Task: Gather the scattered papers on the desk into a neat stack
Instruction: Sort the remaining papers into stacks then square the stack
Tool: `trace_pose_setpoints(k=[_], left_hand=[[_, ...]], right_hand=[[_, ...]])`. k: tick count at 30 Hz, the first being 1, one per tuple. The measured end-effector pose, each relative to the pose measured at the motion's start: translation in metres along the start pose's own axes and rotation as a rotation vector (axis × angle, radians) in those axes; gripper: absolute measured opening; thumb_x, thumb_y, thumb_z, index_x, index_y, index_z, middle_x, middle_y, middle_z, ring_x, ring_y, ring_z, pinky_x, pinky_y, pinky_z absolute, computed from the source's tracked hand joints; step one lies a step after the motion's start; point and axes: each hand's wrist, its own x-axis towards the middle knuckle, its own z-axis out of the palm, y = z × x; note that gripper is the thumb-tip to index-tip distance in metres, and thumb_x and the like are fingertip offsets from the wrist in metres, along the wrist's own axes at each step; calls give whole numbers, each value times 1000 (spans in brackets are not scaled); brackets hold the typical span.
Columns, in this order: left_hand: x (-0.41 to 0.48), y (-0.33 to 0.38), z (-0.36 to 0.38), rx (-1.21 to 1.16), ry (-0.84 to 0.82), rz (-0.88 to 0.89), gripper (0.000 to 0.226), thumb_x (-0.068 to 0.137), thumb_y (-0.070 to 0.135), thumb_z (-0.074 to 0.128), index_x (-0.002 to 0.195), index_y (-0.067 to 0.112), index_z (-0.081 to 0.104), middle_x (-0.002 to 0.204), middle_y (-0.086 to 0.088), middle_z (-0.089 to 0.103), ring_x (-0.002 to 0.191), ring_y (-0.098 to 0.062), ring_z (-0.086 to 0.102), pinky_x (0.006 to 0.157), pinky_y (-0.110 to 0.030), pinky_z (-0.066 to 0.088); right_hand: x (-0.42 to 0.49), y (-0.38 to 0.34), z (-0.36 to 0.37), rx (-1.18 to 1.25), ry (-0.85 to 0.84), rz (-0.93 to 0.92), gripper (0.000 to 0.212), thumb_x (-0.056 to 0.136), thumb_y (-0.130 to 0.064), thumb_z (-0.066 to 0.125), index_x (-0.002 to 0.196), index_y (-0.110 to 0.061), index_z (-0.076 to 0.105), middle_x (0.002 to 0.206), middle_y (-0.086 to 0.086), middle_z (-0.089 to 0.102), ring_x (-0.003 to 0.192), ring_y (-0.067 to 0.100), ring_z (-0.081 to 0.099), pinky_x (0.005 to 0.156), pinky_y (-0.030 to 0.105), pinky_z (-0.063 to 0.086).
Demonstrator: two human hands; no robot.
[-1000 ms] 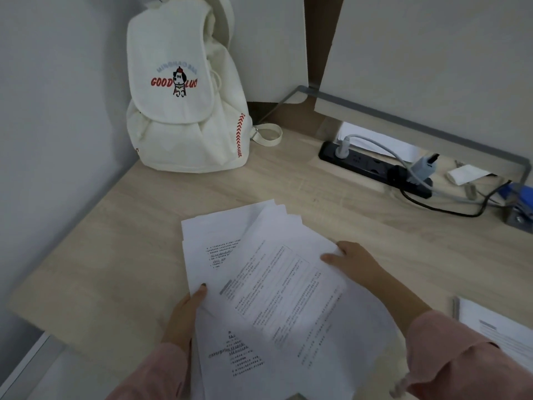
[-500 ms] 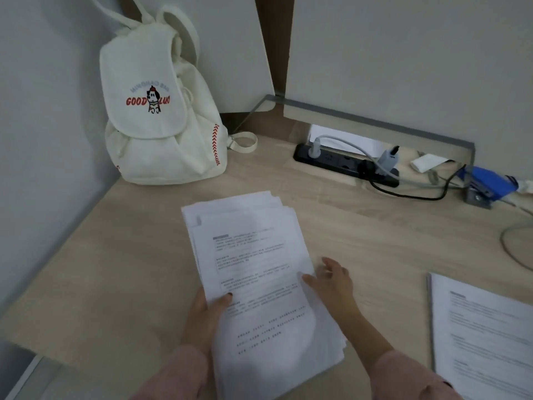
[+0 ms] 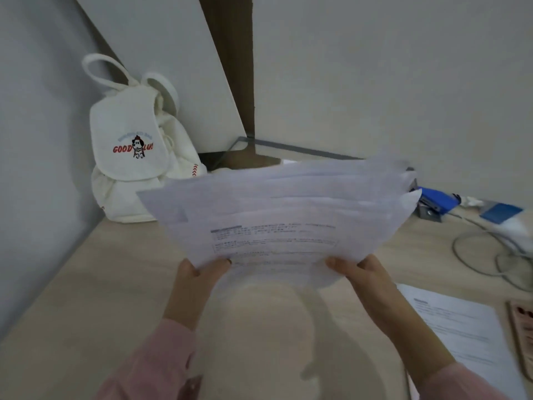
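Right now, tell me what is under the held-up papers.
Under the papers, gripped by left hand and right hand, only shadowed desk shows. Anything behind the sheets is covered.

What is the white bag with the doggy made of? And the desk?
The white backpack looks like soft, matte cloth, perhaps canvas: it slumps and folds, and it has red stitch marks on its side. The desk looks like pale wood, probably a smooth laminate: faint grain lines run across an even, dull surface.
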Motion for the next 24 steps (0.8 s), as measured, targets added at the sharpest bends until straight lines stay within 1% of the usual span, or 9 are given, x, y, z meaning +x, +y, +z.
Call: trace_pose_setpoints(k=[2, 6, 10, 12, 15, 17, 19, 22, 24], left_hand=[[1, -6, 5, 16, 33, 31, 23, 68, 7, 66, 88, 17, 64, 66, 19, 71, 64, 13, 62, 61, -3, 46], [2, -27, 15, 40, 25, -9, 36, 67, 6, 65, 94, 29, 56, 91, 10, 62, 70, 17, 60, 64, -2, 45], [-3, -24, 30, 49, 4, 5, 42, 50, 36, 62, 92, 31, 59, 92, 9, 64, 81, 4, 60, 67, -5, 46], [-6, -23, 31, 40, 44, 34, 44, 48, 40, 58, 90, 27, 60, 89, 5, 64, 77, 3, 59, 68, -6, 46], [-9, -29, 29, 56, 39, 21, 49, 50, 38, 59, 96, 20, 59, 87, 3, 63, 72, 6, 59, 66, -5, 47], [-13, -36, 32, 127, 0, -10, 40, 63, 27, 66, 96, 4, 63, 75, 4, 59, 66, -6, 58, 59, -5, 44], [-14, -42, 36, 164, 15, -19, 35, 72, 14, 68, 97, -10, 62, 64, 6, 51, 59, -8, 50, 52, -4, 40], [-18, -42, 41, 149, 7, -57, 37, 61, 27, 68, 94, 11, 66, 72, 13, 68, 67, 6, 61, 62, -7, 46], [-21, -42, 46, 126, -25, -99, 20, 71, 16, 68, 90, 21, 63, 72, 20, 72, 68, 12, 63, 64, -9, 50]], right_hand=[[-5, 4, -4, 1, 41, -12, 40, 74, -10, 65, 112, -21, 62, 106, -9, 72, 99, 4, 66, 73, 12, 51], [-10, 24, -1, -63, 114, 3, 29, 83, -3, 61, 103, -23, 66, 101, -7, 74, 100, 8, 65, 72, 11, 51], [-12, 22, 2, 8, 239, -31, 29, 84, 0, 57, 100, -22, 66, 94, -7, 73, 88, 1, 66, 67, 10, 50], [-17, 19, -3, 34, 268, -60, 28, 84, 0, 56, 99, -22, 65, 89, -9, 73, 83, -3, 65, 64, 7, 49], [-25, 28, -12, -11, 247, -29, 32, 86, -3, 55, 113, -21, 58, 105, -9, 68, 93, -5, 62, 70, 8, 49], [-25, 41, -11, -77, 207, 55, 34, 88, -5, 54, 118, -20, 56, 114, -4, 64, 105, 4, 60, 75, 14, 48], [-22, 45, -8, -103, 225, 85, 30, 90, -5, 51, 114, -22, 58, 112, -4, 64, 108, 8, 58, 76, 15, 45], [-20, 41, -8, -86, 248, 76, 28, 91, -7, 50, 106, -28, 60, 102, -14, 66, 88, -13, 60, 67, 8, 46], [-24, 38, -17, -113, 261, 72, 26, 91, -9, 51, 102, -30, 60, 100, -14, 68, 86, -10, 62, 67, 10, 47]])
